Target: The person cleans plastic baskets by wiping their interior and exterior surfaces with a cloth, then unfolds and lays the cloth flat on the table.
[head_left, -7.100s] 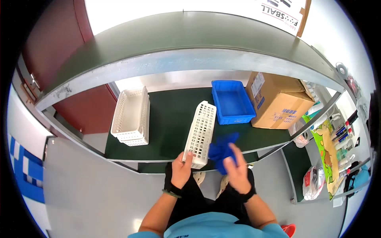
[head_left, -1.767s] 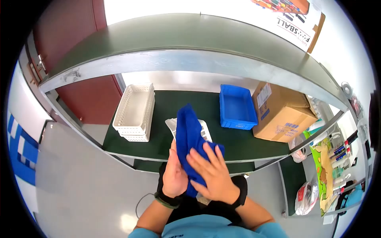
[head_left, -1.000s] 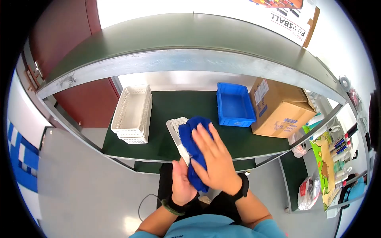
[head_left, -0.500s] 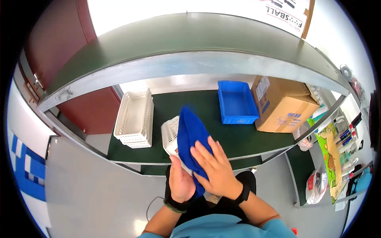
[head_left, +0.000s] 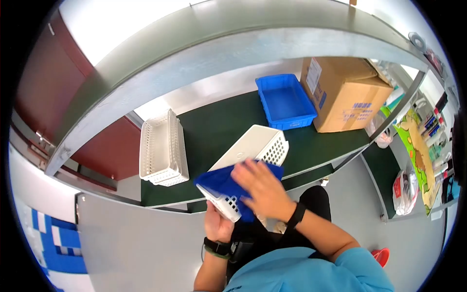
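- Head view, left hand (head_left: 218,225): clamped on the near end of a white basket (head_left: 250,138), thumb up against the edge, most other fingers hidden underneath.
- Right hand (head_left: 262,190): blurred, fingers laid open over a blue cloth (head_left: 221,181), pressing down rather than closed around anything, as far as the blur lets judge.
- Blue cloth: draped across the near part of the white basket, with folds hanging over the side nearer the body; between palm and plastic.
- White basket: held tilted in front of the body, solid broad face upward, holed wall showing at the far end; over the front of a dark green shelf (head_left: 209,124), contact with it impossible to tell.
- On the shelf, at the left: stacked white baskets (head_left: 176,146), upright, one nested in another, well apart from the held one.
- At the right: blue tray (head_left: 292,122), upright, just beside a cardboard box (head_left: 357,104).
- Progress, by judgement: partway, with cloth and white basket in contact, and the basket neither released nor set down with the stack.
- Done so far: basket in hand, cloth laid on. Covered and uncovered areas not to be told apart as finished or unfinished; condition of the stacked ones impossible to judge.
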